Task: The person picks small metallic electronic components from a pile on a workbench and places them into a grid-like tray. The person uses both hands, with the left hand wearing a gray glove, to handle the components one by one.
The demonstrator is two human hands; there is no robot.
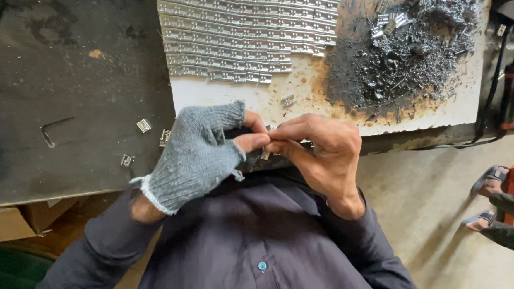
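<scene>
2 hands meet fingertip to fingertip | left hand [195, 156], grey glove, and bare right hand [321, 154] pinch small metal piece [265, 155] | over counter [66, 93] edge

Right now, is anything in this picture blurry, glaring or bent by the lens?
Head view: soft daylight, no hard shadows; mild glare on the rows of metal clips; the gloved left hand and bare right hand are fairly sharp; the small piece between them is too tiny to make out; edges bow slightly.
</scene>
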